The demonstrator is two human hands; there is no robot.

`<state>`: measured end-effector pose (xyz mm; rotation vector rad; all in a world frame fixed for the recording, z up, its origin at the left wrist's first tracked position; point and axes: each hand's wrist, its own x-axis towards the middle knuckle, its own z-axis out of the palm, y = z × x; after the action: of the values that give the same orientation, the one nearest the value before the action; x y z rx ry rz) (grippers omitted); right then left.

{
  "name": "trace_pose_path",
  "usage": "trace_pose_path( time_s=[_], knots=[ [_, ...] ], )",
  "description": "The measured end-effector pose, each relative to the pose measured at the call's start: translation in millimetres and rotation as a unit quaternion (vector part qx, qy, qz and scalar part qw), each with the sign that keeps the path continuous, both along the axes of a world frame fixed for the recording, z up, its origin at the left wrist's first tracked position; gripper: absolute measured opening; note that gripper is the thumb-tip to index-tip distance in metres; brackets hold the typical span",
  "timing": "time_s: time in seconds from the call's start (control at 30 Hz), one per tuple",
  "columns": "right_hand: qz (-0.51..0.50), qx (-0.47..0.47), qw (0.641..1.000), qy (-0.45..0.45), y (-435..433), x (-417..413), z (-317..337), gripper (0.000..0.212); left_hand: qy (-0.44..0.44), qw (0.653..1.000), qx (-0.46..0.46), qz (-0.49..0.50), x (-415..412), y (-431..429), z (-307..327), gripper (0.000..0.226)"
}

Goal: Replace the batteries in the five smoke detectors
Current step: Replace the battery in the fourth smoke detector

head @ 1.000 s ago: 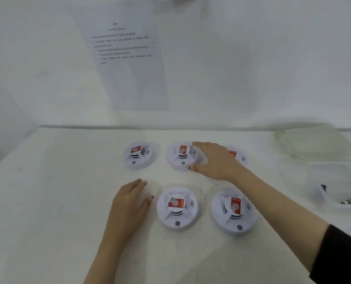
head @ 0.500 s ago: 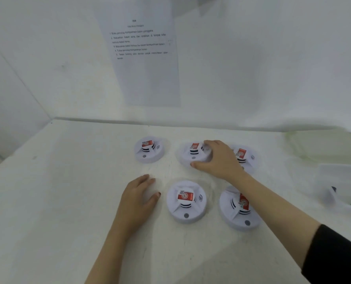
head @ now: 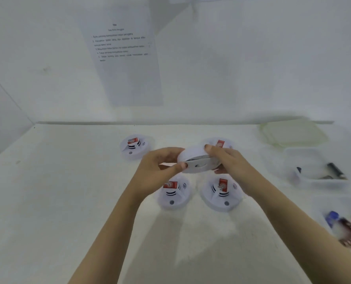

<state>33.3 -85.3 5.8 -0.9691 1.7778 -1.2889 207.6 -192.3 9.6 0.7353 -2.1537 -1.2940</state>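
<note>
Head view | left hand (head: pixel 159 167) and right hand (head: pixel 228 160) both grasp a lifted smoke detector (head: pixel 197 160) | tilted above the table (head: pixel 68 191)

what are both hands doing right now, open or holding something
left hand: holding the raised smoke detector, pinching its left edge
right hand: holding the same smoke detector by its right side

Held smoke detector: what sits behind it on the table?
Behind the held detector, the back-right detector shows its red label and far rim; its near part is hidden by the held one and the right hand.
</note>
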Motion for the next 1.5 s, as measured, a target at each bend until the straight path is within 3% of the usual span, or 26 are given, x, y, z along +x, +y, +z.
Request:
trace_pose_path(
  time_s=[0.2, 0.3, 0.4, 0.43, 0.53, 0.63, 0.9, 1.0, 1.07, 1.17, 1.23, 1.3, 1.5],
  knots=[
    [0.012, -0.001, 1.000, 0.007, 53.2, 0.4, -3.6, 0.057, 0.021, 0.999, 0.046, -0.014, -9.6, 27.5, -6.3, 0.012],
    [-0.009, -0.028, 1.000, 0.003, 70.7, -0.1, -10.7, 0.037, 0.044, 0.992, 0.114, 0.018, -12.7, 37.9, -6.6, 0.015],
    [-0.037, -0.040, 0.998, -0.011, 81.5, 2.0, -12.7, 0.034, 0.041, 0.988, 0.152, 0.008, -14.5, 47.4, -7.1, 0.018],
    [-0.048, -0.039, 0.998, -0.022, 84.0, 3.2, -12.8, 0.033, 0.042, 0.988, 0.146, -0.007, -14.6, 50.4, -9.5, 0.022],
    [-0.076, -0.039, 0.994, -0.070, 89.8, 9.4, -11.7, 0.033, 0.012, 0.996, 0.067, -0.062, -13.6, 57.7, -21.7, 0.073],
    [-0.085, -0.030, 0.989, -0.113, 93.0, 16.3, -9.6, 0.028, -0.012, 0.998, 0.013, -0.063, -17.3, 66.6, -29.0, 0.104],
    [-0.048, 0.006, 0.991, -0.127, 97.9, 29.4, -7.2, 0.026, 0.062, 0.997, -0.006, -0.045, -21.3, 76.9, -33.4, 0.088],
    [-0.055, 0.038, 0.997, -0.026, 96.2, 30.9, -10.9, 0.027, 0.095, 0.995, -0.024, -0.031, -19.5, 77.7, -34.4, 0.083],
    [-0.082, 0.012, 0.991, 0.101, 95.2, 30.7, -13.5, 0.048, 0.108, 0.993, -0.021, -0.027, -17.4, 77.0, -38.4, 0.084],
    [-0.033, -0.080, 0.945, 0.317, 94.8, 26.2, -6.4, 0.068, 0.101, 0.994, -0.029, -0.005, -15.0, 77.7, -42.8, 0.094],
    [0.016, -0.069, 0.911, 0.405, 92.1, 21.3, 0.7, 0.068, 0.092, 0.995, -0.048, 0.014, -14.8, 79.8, -46.0, 0.100],
    [0.044, -0.047, 0.890, 0.451, 87.3, 17.0, 7.5, 0.069, 0.090, 0.993, -0.073, 0.034, -14.6, 83.5, -47.6, 0.106],
    [0.096, -0.032, 0.891, 0.443, 79.6, 13.8, 20.2, 0.077, 0.101, 0.987, -0.120, 0.045, -13.4, 85.7, -47.2, 0.105]
  ],
)
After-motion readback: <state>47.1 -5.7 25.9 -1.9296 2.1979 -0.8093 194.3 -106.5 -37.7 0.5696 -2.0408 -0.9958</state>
